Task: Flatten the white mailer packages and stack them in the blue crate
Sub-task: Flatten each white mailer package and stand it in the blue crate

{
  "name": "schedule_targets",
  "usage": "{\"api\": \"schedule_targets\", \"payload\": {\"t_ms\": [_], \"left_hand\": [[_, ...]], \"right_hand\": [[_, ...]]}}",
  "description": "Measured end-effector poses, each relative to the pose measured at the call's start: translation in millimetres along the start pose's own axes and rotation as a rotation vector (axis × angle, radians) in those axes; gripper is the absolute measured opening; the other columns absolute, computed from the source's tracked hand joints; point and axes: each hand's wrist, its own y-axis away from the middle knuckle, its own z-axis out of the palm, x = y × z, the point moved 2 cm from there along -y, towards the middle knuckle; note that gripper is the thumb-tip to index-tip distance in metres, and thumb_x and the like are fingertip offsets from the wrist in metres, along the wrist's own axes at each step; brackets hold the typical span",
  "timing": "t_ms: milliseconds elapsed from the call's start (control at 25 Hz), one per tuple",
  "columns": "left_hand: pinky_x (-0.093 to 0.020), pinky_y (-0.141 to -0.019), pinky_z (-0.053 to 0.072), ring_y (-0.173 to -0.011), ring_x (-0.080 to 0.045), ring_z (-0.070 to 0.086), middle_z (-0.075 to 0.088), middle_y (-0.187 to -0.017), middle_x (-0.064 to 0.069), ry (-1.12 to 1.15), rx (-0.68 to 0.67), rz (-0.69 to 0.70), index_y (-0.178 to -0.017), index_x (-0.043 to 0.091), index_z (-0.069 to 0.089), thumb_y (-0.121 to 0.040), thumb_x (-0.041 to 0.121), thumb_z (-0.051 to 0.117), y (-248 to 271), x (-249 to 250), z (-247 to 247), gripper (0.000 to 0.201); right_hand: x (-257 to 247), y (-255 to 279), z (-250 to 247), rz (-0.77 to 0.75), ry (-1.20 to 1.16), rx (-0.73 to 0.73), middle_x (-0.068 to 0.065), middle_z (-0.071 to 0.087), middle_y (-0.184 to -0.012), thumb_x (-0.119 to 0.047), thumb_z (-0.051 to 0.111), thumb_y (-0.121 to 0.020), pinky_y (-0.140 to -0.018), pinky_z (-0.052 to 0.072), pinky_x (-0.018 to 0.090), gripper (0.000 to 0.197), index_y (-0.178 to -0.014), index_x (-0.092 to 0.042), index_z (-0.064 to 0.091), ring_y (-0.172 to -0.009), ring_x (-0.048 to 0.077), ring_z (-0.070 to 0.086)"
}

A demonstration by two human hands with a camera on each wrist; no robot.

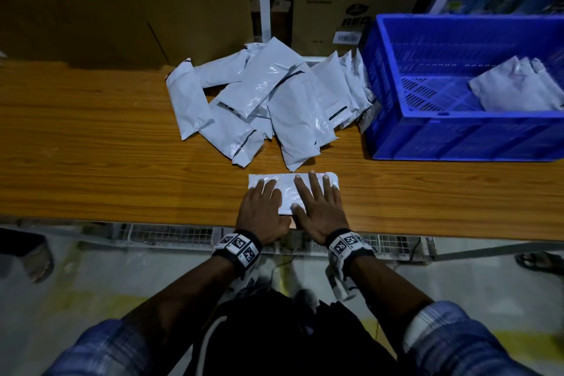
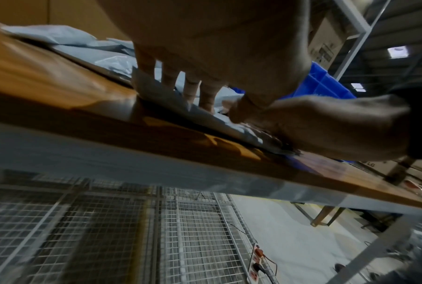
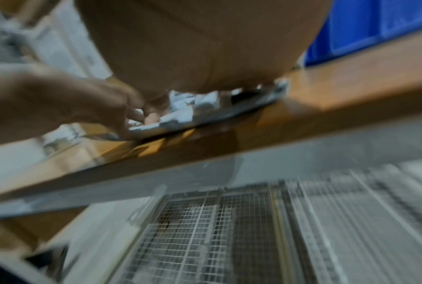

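Glossy white mailer (image 1: 287,192) on woodgrain table (image 1: 122,162), both hands (image 1: 319,207) flat, grip unclenched, pressing

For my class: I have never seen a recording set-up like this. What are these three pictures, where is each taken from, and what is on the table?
No machine here: a person wears three cameras. The head view looks down on both hands; each wrist view looks along one hand from below. The left hand and right hand press flat, fingers straight, on one white mailer near the front edge of the wooden table. Nothing is gripped. Behind lies a loose pile of mailers. To the right stands the blue crate, with a few mailers inside.
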Motion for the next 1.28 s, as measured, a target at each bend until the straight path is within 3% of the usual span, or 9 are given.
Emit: {"api": "schedule_targets", "payload": {"t_ms": [120, 280, 400, 560, 720, 1040, 1200, 1280], "left_hand": [[-0.046, -0.115, 0.030, -0.139, -0.031, 0.037, 0.045, -0.149, -0.011, -0.028, 0.124, 0.027, -0.129, 0.016, 0.052, -0.093, 0.047, 0.042, -7, -2, -1, 0.049], [-0.053, -0.122, 0.017, -0.152, -0.033, 0.017, 0.023, -0.165, -0.008, 0.004, 0.184, 0.045, -0.155, 0.020, 0.033, -0.102, 0.045, 0.037, -15, -3, 15, 0.059], [-0.052, -0.123, 0.013, -0.154, -0.031, 0.006, 0.012, -0.167, -0.006, 0.010, 0.163, 0.052, -0.159, 0.019, 0.022, -0.105, 0.043, 0.023, -14, 2, 27, 0.059], [-0.051, -0.124, 0.006, -0.155, -0.027, -0.007, -0.002, -0.168, -0.004, 0.033, 0.099, 0.023, -0.161, 0.021, 0.006, -0.106, 0.041, 0.021, -15, -1, 35, 0.060], [-0.051, -0.124, 0.005, -0.154, -0.025, -0.009, -0.004, -0.168, -0.001, 0.054, 0.064, 0.026, -0.161, 0.024, 0.004, -0.106, 0.040, 0.020, -18, -3, 33, 0.059], [-0.049, -0.125, 0.004, -0.154, -0.021, -0.014, -0.008, -0.168, -0.003, 0.069, 0.097, 0.052, -0.161, 0.020, 0.000, -0.104, 0.044, 0.016, -6, -9, 39, 0.064], [-0.051, -0.124, 0.006, -0.154, -0.022, -0.014, -0.008, -0.168, -0.003, 0.048, 0.098, 0.042, -0.161, 0.020, 0.001, -0.104, 0.047, 0.013, -8, -6, 39, 0.064], [-0.052, -0.124, 0.006, -0.155, -0.023, -0.009, -0.003, -0.168, -0.003, 0.043, 0.135, 0.021, -0.161, 0.019, 0.006, -0.105, 0.047, 0.021, -8, -6, 35, 0.065]], "right_hand": [[-3, -2, 9, 0.055, 0.028, 0.118, -0.001, -0.019, -0.163, -0.051, 0.016, -0.103, -0.121, -0.005, 0.047, 0.058, -0.155, -0.039, -0.006, -0.148, 0.027, -0.022], [-1, -7, 18, 0.083, 0.059, 0.157, -0.001, -0.011, -0.164, -0.049, 0.018, -0.103, -0.121, -0.001, 0.048, 0.056, -0.156, -0.037, 0.003, -0.150, 0.026, -0.017], [0, -10, 17, 0.082, 0.058, 0.150, 0.000, -0.009, -0.165, -0.049, 0.018, -0.103, -0.121, -0.001, 0.048, 0.056, -0.156, -0.036, 0.005, -0.150, 0.026, -0.016], [-1, -10, 16, 0.071, 0.047, 0.122, 0.001, -0.012, -0.164, -0.049, 0.014, -0.102, -0.121, -0.005, 0.047, 0.058, -0.156, -0.034, 0.001, -0.149, 0.026, -0.017], [-2, -11, 8, 0.054, 0.015, 0.057, 0.001, -0.015, -0.163, -0.051, 0.012, -0.101, -0.121, -0.005, 0.049, 0.058, -0.156, -0.035, 0.001, -0.149, 0.027, -0.021], [-9, -6, 15, -0.024, 0.129, 0.115, -0.001, -0.008, -0.165, -0.043, 0.020, -0.104, -0.121, 0.000, 0.050, 0.055, -0.157, -0.033, 0.006, -0.150, 0.025, -0.014], [-9, -8, 14, -0.014, 0.126, 0.078, -0.003, -0.011, -0.164, -0.045, 0.017, -0.104, -0.121, -0.005, 0.047, 0.055, -0.156, -0.036, 0.004, -0.150, 0.023, -0.017], [-7, -10, 12, -0.016, 0.103, 0.061, -0.003, -0.011, -0.164, -0.046, 0.016, -0.103, -0.121, -0.007, 0.046, 0.055, -0.156, -0.036, 0.003, -0.150, 0.022, -0.016]]}}
